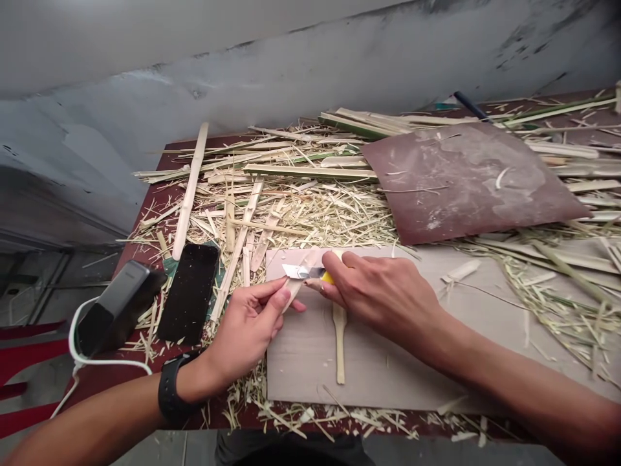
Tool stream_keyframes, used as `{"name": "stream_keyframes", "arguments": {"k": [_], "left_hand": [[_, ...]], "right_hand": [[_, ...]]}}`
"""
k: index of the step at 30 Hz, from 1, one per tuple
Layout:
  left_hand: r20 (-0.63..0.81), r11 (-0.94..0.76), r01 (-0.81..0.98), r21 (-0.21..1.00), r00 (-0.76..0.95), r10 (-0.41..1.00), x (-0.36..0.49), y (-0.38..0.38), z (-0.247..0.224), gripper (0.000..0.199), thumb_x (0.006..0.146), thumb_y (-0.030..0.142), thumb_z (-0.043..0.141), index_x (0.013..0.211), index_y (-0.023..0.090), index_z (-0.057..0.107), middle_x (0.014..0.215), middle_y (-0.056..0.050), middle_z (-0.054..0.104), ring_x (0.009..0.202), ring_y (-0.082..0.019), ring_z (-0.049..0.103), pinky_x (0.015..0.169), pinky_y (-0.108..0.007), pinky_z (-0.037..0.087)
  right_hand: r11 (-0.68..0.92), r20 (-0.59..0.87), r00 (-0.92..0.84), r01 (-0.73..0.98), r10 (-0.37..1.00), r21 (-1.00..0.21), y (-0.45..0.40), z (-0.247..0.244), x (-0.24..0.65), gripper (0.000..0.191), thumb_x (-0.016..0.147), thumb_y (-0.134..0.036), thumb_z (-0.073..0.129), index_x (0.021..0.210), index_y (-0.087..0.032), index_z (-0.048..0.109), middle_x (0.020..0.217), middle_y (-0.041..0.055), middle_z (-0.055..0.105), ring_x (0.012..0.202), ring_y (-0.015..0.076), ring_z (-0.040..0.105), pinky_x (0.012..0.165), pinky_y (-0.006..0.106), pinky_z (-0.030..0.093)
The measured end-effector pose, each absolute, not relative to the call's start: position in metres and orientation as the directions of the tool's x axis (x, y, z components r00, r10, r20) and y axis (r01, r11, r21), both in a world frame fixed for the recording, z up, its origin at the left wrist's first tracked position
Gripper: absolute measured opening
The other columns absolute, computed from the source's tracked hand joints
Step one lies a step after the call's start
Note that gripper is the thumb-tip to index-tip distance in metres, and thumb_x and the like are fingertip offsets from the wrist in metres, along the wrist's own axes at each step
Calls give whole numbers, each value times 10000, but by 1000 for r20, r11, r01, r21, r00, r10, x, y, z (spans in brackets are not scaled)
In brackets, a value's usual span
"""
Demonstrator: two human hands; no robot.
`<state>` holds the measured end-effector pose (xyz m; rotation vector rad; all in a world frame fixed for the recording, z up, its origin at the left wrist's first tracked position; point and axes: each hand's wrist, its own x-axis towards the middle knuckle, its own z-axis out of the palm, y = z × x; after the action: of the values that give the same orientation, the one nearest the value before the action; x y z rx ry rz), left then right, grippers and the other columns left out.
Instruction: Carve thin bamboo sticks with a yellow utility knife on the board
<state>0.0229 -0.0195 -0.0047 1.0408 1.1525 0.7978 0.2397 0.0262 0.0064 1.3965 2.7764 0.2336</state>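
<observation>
Between the thumb and fingers of my left hand [255,327] is a thin, pale bamboo strip [291,296], tilted up toward the blade. My right hand [388,291] grips a yellow-handled utility knife [297,271] with its blade out. The blade lies across the upper end of the strip, close to my left fingertips. Both hands are above a pale board [301,382]. Below the knife, a narrow bamboo piece [340,349] with a wider upper part lies on the board, its top partly hidden by my right hand.
Bamboo shavings [315,207] and split strips [310,172] cover the table behind the board. A brown sheet [466,181] dusted with powder rests at the right. On the left are a black phone [188,294], a power bank [114,310] with a white cable [72,336], and a long flat bamboo stick [191,194].
</observation>
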Motion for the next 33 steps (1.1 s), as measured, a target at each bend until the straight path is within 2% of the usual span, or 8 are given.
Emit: {"name": "stream_keyframes", "arguments": {"k": [2,4,6,7,10,17,24,33], "left_hand": [[-334,344,-11,939,210,919,19,-20,-4,353,985,431,633,1185,164,751,872,-97,744,474,-46,336,423,-196,263],[-332,342,-27,939,178,926,15,-22,-2,357,986,437,635,1182,164,755,880,-102,746,462,-40,329,413,-194,261],[-332,341,-23,940,174,927,14,-22,-2,359,988,438,632,1191,168,753,896,-106,754,461,-41,346,412,-193,274],[-335,344,-21,939,175,926,14,-22,-2,364,986,434,636,1212,171,745,903,-108,759,463,-46,360,410,-192,281],[-347,356,-33,934,161,924,16,-19,-5,383,971,422,657,1241,159,727,940,-127,772,468,-53,391,407,-189,296],[-387,404,-91,910,163,908,21,-17,-6,338,948,402,691,1158,141,737,978,-147,778,471,-50,429,415,-176,332],[-367,379,-24,925,194,910,21,-17,-4,390,973,433,654,1234,153,725,795,-83,742,461,-55,425,399,-172,299],[-334,348,-46,937,189,924,19,-20,-3,283,991,382,651,1198,209,737,1002,-114,783,458,-22,411,429,-168,315]], "right_hand": [[496,2,-501,857,865,139,38,15,252,528,1076,-508,182,974,-175,579,653,39,582,447,119,387,489,293,113],[224,-27,-223,955,974,195,53,26,271,656,1069,-497,55,1005,-119,588,597,69,576,399,97,346,494,306,132],[-1,-60,18,961,998,278,65,35,285,807,1022,-611,-17,955,-89,595,561,107,567,381,84,344,501,330,153],[-33,1,33,961,999,274,68,36,289,815,1020,-606,-38,959,-93,592,567,109,568,395,91,364,504,329,165],[251,89,-262,961,961,117,64,27,283,658,1060,-564,74,965,-142,570,593,55,572,433,112,371,491,288,175],[686,136,-678,727,722,-17,41,2,258,466,1090,-487,219,871,-193,507,654,25,587,525,143,490,509,288,193],[784,92,-779,615,621,-82,34,-2,254,376,1100,-389,223,940,-197,504,677,-3,579,443,101,340,500,302,121],[740,42,-741,671,670,28,31,-5,250,385,1086,-403,240,935,-196,527,687,16,578,475,121,392,505,297,108]]}}
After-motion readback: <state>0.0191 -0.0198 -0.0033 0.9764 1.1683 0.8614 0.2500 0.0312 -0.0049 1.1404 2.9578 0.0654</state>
